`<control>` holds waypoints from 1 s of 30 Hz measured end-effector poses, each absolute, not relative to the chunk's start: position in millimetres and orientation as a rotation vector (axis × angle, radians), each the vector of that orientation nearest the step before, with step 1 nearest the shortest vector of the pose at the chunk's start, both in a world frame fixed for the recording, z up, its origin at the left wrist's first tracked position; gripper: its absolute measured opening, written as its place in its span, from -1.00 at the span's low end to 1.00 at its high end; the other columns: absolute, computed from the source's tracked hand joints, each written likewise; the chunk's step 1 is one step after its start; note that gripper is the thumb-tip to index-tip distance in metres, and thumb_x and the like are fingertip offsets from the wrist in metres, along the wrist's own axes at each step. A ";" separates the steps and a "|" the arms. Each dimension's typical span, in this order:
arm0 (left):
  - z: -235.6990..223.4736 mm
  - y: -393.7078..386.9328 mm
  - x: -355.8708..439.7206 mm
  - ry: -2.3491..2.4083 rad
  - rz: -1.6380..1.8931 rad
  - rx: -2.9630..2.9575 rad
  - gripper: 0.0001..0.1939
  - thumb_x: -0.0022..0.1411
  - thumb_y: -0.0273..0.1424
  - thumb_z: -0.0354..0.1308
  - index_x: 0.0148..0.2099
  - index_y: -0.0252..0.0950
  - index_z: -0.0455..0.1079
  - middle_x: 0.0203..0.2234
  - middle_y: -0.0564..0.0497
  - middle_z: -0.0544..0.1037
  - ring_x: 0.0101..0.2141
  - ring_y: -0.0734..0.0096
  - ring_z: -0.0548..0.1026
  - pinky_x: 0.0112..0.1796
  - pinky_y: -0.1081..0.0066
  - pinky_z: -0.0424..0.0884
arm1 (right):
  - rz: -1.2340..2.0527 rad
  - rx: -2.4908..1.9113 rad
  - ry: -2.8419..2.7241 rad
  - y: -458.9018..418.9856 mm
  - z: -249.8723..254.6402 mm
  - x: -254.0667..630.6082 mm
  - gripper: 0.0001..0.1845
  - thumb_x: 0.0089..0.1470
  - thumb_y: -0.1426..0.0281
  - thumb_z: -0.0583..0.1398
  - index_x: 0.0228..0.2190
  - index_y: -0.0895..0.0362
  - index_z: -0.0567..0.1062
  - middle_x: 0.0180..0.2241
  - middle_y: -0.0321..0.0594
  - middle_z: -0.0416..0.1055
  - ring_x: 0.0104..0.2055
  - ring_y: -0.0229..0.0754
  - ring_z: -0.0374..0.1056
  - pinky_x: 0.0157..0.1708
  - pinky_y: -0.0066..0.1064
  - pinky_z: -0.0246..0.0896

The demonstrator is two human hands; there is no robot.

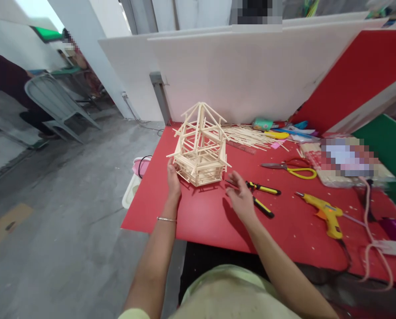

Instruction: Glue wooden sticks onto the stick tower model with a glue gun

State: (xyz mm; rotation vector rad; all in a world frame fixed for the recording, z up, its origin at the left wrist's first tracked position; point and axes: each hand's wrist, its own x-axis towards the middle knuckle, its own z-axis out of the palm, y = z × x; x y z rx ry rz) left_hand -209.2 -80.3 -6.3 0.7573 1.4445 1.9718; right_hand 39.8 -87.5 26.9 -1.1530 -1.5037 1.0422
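A pavilion-like model of thin pale wooden sticks (198, 161), with a pointed open-frame roof, stands upright on the red tabletop (201, 217). My left hand (173, 179) is at its lower left side, fingers stretched forward along the edge and partly hidden; whether it presses on the sticks is unclear. To the right of the model, my right hand (241, 197) is open and apart from it, its fingers spread and curved. Black-and-yellow pliers (262, 188) lie just beyond that hand, with one handle partly behind it.
Loose sticks (247, 136) lie behind the model. To the right are yellow-handled scissors (291, 169), a yellow glue gun (324, 212) with its cord, and a plastic-wrapped pack (327, 173). White boards (238, 79) rise along the back. A chair (58, 99) and people are at far left.
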 end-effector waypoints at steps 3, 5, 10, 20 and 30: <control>-11.0 -84.1 -212.3 1.487 1.975 0.738 -0.22 0.35 0.23 -0.10 0.38 -0.15 0.24 0.07 -0.19 0.54 0.04 0.20 0.53 0.09 0.18 0.42 | 1.184 -1.051 -1.547 -79.7 -1.6 27.0 -0.19 0.09 0.36 0.17 0.37 0.03 0.19 0.37 -0.04 0.19 0.37 0.05 0.20 0.19 -0.02 0.36; -14.5 -85.7 -215.3 1.516 1.973 0.714 -0.22 0.34 0.24 -0.12 0.33 -0.16 0.31 -0.01 -0.17 0.56 -0.04 0.24 0.55 0.04 0.21 0.44 | 1.193 -1.035 -1.554 -75.4 -8.5 19.6 -0.14 0.06 0.36 0.16 0.39 -0.01 0.16 0.42 -0.11 0.09 0.42 0.04 0.11 0.20 -0.02 0.35; -20.1 -83.8 -222.6 1.542 2.002 0.644 -0.23 0.31 0.26 -0.11 0.14 -0.26 0.45 -0.20 -0.15 0.59 -0.20 0.28 0.58 -0.09 0.24 0.48 | 1.201 -1.010 -1.566 -46.0 -9.2 9.6 -0.01 -0.03 0.41 0.15 0.42 -0.13 0.05 0.36 -0.24 0.24 0.46 0.00 0.02 0.23 0.11 0.27; -17.6 -89.7 -220.3 1.697 1.965 0.637 -0.25 0.32 0.24 -0.09 0.16 -0.27 0.43 -0.41 -0.05 0.58 -0.41 0.30 0.59 -0.37 0.36 0.46 | 1.312 -0.977 -1.433 -8.5 -15.9 19.3 -0.01 -0.14 0.40 0.17 0.37 -0.10 0.16 0.40 -0.16 0.15 0.40 0.05 0.16 0.19 0.10 0.32; -13.9 -87.2 -218.9 1.629 1.986 0.718 -0.37 0.39 0.15 -0.06 0.20 -0.16 0.44 0.18 -0.14 0.50 0.13 0.18 0.50 -0.01 0.24 0.50 | 1.392 -0.923 -1.356 -50.1 -12.9 8.9 -0.09 -0.04 0.44 0.15 0.36 -0.04 0.15 0.34 -0.06 0.26 0.28 0.00 0.32 0.14 -0.05 0.37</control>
